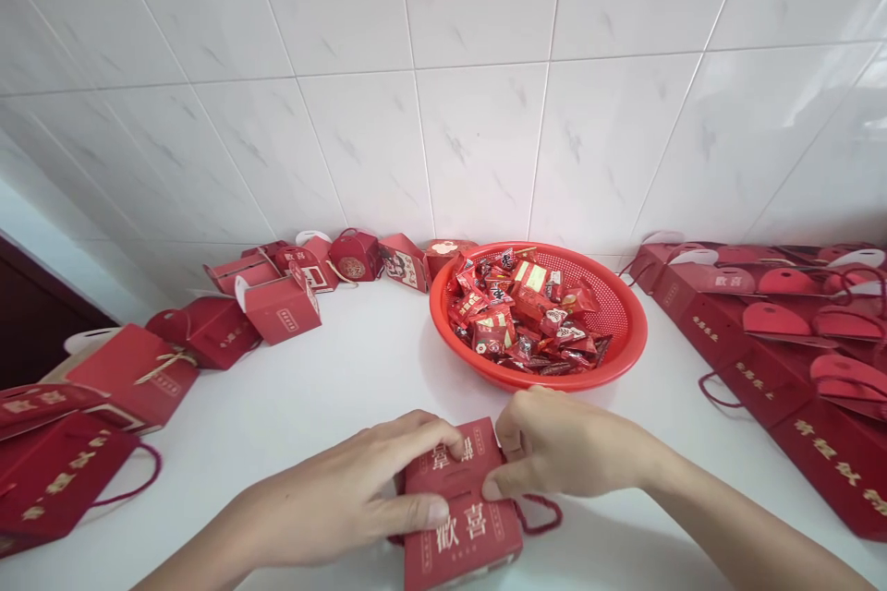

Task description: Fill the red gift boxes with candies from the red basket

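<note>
A small red gift box (458, 508) with gold characters and a dark red cord handle sits on the white counter near the front edge. My left hand (360, 489) grips its left side, thumb pressed on the top flap. My right hand (561, 452) pinches the top flap from the right, fingers closed on it. Just behind the box stands a round red plastic basket (624, 332) holding a heap of red-wrapped candies (523, 309).
Several red gift boxes (769, 342) lie in rows on the right. More red boxes and bags (281, 295) are scattered along the tiled wall and down the left side (62, 462). The white counter (325, 388) runs between them.
</note>
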